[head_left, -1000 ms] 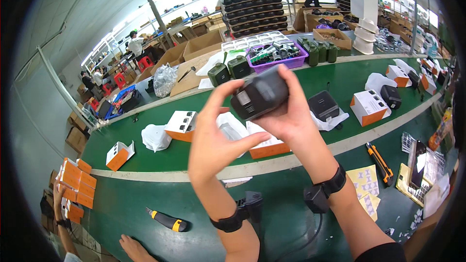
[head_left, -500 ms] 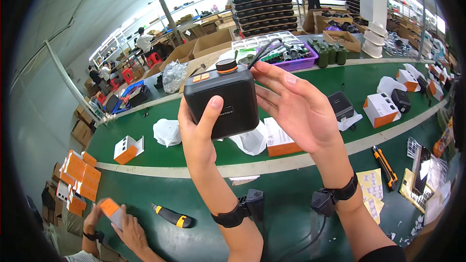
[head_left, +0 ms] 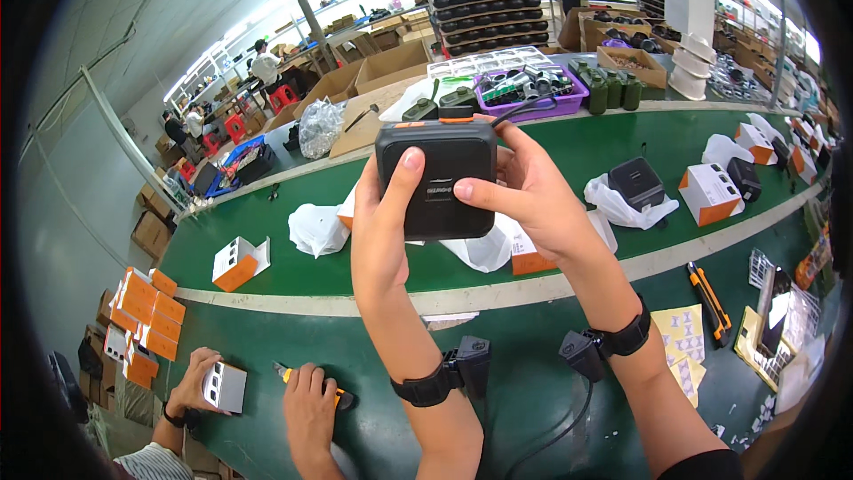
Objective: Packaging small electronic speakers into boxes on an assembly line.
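Both my hands hold up a black box-shaped device (head_left: 437, 213) with rounded corners, its flat face toward me. On its top sits a dark knob with an orange ring, and a black cord or strap (head_left: 524, 108) loops off at the right corner. My left hand (head_left: 380, 236) grips the left side, thumb on the face. From the right, my right hand (head_left: 553, 209) closes on it too, thumb pressed near the centre label; its other fingers go behind. White wrapping (head_left: 484, 249) and a white-and-orange carton (head_left: 531, 258) lie partly hidden behind my hands.
At lower left, a co-worker's hand (head_left: 191, 382) holds a small carton (head_left: 227, 388); the other (head_left: 311, 409) covers a utility knife (head_left: 345, 399). Another utility knife (head_left: 708, 302) lies right, beside sticker sheets (head_left: 680, 338). Cartons (head_left: 708, 196) and wrapped devices (head_left: 635, 184) line the green belt (head_left: 355, 280).
The device has turned to face me squarely. My right hand has moved from its edge to grip it, thumb on the face. The co-worker's right hand has moved onto the knife.
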A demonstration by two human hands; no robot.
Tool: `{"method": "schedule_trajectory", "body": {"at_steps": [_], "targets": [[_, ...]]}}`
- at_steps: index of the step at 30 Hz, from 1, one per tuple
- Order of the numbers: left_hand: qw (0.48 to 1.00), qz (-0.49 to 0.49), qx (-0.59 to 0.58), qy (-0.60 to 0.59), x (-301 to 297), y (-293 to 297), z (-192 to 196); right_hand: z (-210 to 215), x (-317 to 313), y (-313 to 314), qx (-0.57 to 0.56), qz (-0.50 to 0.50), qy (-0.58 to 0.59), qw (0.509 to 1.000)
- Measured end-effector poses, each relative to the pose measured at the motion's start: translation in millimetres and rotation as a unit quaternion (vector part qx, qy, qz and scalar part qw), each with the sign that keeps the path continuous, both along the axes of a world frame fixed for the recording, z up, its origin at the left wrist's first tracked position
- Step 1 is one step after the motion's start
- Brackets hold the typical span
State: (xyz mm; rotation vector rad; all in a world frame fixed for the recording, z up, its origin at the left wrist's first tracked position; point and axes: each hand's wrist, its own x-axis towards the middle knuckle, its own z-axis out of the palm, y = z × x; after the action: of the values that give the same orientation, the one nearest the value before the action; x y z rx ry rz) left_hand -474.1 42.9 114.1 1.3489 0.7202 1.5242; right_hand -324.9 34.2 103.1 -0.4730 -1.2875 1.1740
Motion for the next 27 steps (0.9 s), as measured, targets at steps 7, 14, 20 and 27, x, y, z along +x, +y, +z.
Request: {"method": "schedule_trajectory", "body": {"at_steps": [7,14,20,27], "targets": [[0.998,0.006,-0.056,0.032,3,5,-3,-8,-5,10,-0.014,-0.024,-0.013,1.000],[0.999,-0.001,-0.026,0.041,6,8,-6,-12,-7,12,-0.002,-0.044,-0.003,0.999],[0.997,-0.008,-0.047,0.056,3,13,-11,-18,-12,13,-0.007,-0.058,0.008,0.998],[0.996,0.025,-0.021,0.078,10,8,-8,-15,-14,11,0.020,-0.062,0.018,0.998]]}}
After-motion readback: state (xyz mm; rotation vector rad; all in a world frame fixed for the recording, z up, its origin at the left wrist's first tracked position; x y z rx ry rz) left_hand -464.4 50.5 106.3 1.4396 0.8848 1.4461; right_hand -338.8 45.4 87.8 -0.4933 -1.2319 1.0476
